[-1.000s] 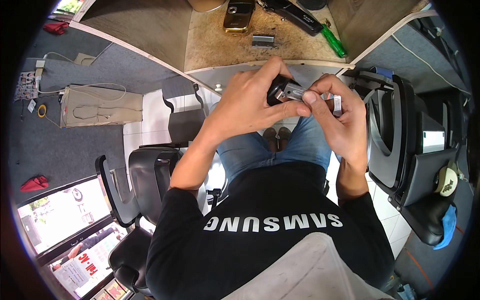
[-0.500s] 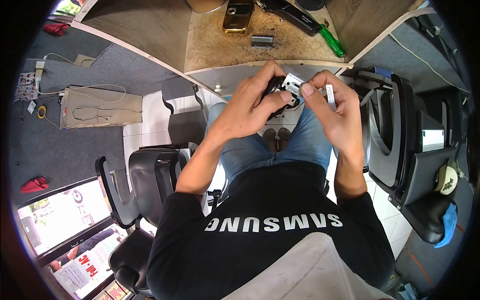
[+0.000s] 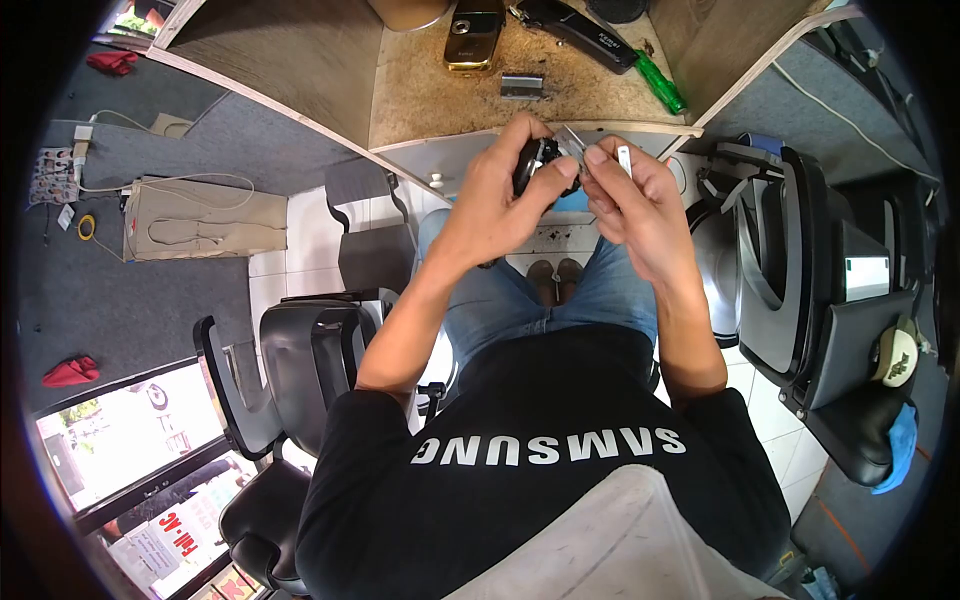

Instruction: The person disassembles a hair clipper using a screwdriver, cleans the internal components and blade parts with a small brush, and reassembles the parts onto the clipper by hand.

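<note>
My left hand (image 3: 490,215) is closed around a black hair clipper (image 3: 527,165), its head end turned toward my right hand. A metal clipper blade (image 3: 572,142) is pinched between the thumb and fingers of my right hand (image 3: 640,205), seen almost edge-on, right at the clipper's head. A thin white stick-like tool (image 3: 624,157) pokes up between the fingers of that same hand; its lower part is hidden. Both hands meet above my knees, just in front of the wooden shelf (image 3: 420,95).
On the hair-strewn shelf lie a second metal blade (image 3: 522,87), a black-and-gold device (image 3: 474,35), another black clipper (image 3: 580,32) and a tool with a green handle (image 3: 660,82). Black salon chairs (image 3: 315,350) stand on the left, with more black seating (image 3: 800,280) on the right.
The blade has tilted from face-on to nearly edge-on beside the clipper. My right hand has shifted left and rotated, and the white tool has moved left with it.
</note>
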The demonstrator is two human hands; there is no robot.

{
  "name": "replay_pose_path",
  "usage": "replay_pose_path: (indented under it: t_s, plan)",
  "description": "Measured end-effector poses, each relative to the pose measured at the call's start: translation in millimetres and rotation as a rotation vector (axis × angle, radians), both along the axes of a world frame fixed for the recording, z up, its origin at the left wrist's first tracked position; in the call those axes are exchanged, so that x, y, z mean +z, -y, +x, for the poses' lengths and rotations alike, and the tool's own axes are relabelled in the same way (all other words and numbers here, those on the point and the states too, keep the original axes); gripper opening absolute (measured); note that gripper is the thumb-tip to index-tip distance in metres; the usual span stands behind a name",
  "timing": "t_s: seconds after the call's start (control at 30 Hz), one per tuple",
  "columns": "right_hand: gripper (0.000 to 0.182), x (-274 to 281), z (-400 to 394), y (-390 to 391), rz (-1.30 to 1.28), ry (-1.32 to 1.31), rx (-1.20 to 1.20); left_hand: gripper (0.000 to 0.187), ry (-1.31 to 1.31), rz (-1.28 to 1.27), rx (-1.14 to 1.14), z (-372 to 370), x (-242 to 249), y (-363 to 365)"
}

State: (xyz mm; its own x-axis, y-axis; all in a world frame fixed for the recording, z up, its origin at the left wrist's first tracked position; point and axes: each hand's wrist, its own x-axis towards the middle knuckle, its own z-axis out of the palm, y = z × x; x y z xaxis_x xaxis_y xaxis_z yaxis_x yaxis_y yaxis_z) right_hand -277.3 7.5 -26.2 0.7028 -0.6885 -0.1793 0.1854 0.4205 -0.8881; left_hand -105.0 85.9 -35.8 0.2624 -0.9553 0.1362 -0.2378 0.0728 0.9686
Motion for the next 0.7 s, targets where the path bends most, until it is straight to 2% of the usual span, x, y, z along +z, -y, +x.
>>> replay_pose_path:
  t_s: [0.23, 0.33, 0.5, 0.7]
  plan:
    - [0.022, 0.5, 31.0, 43.9, -0.067, -0.013, 0.013, 0.019, -0.075, 0.016, -0.04, 30.0, 9.4, 41.7]
    - [0.022, 2.5, 43.4, 58.6, -0.076, -0.003, 0.021, 0.018, -0.208, 0.057, -0.05, 41.3, 14.1, 57.9]
    - [0.022, 1.6, 53.1, 63.3, -0.076, 0.035, 0.029, 0.016, -0.163, 0.071, -0.067, 56.9, 15.1, 67.5]
    - [0.019, 0.2, 55.3, 65.9, 0.042, 0.097, 0.069, 0.014, -0.2, 0.099, -0.144, 62.8, 24.2, 66.6]
